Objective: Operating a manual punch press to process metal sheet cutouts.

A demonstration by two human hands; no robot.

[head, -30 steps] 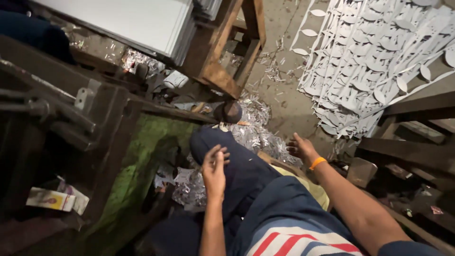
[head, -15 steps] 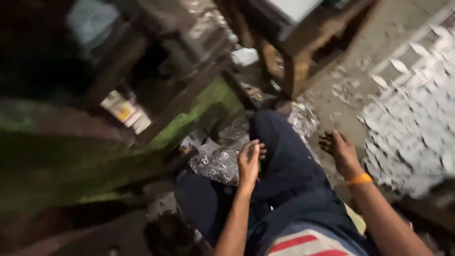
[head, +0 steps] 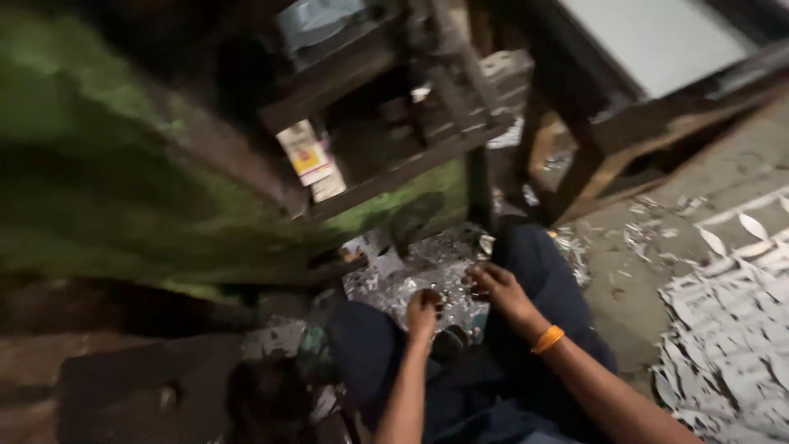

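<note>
I sit on the floor with my legs in dark trousers (head: 542, 279) stretched out. My left hand (head: 422, 312) is curled in a loose fist between my knees, right above a heap of shiny silver scrap (head: 411, 275). My right hand (head: 499, 289), with an orange band at the wrist, reaches across my right leg to the edge of that same heap, fingers bent down onto it. Whether either hand holds a piece is hidden by blur.
A dark green machine frame (head: 123, 189) fills the left. A small yellow and white packet (head: 308, 156) lies on its ledge. A wooden stand (head: 592, 140) rises at the upper right. White cut-out sheet (head: 731, 329) covers the floor at right.
The view has swung left and down. My right hand moved from the floor beside my leg across to the scrap heap. My left hand curled shut and dropped between my knees.
</note>
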